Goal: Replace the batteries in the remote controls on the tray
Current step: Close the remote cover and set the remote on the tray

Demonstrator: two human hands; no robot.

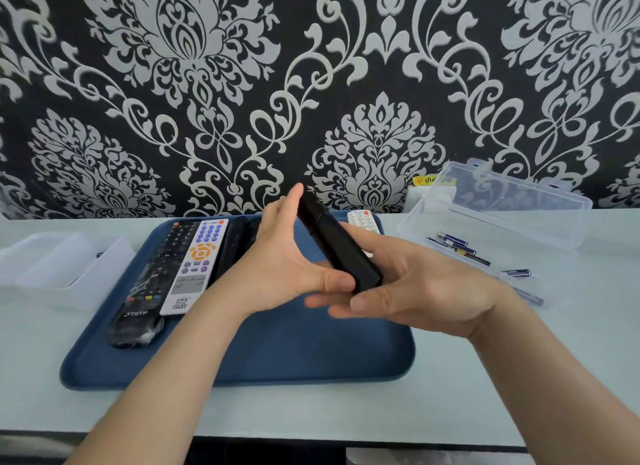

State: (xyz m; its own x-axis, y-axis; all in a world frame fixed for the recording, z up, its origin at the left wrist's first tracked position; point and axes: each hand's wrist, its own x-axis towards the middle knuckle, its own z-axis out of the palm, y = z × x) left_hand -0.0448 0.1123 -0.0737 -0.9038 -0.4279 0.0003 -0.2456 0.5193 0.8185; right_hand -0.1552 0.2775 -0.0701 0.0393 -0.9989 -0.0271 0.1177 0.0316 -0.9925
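Note:
Above the blue tray (263, 357) I hold a black remote (332, 242) back side up, tilted away from me. My left hand (287, 253) grips its far end with the thumb along its near edge. My right hand (415, 284) cradles the near end, fingers curled under it. On the tray's left lie a black remote (149, 281) and a white remote (197, 263) with purple and orange buttons. Another dark remote (235, 242) lies beside them, partly hidden by my left hand. A small white remote (362, 220) peeks out at the tray's far right.
A clear plastic box (491, 218) with its lid open stands at the right and holds several blue batteries (457, 244). Two more batteries (517, 273) lie on the table beside it. A translucent white container (59, 263) sits left of the tray. The patterned wall rises just behind.

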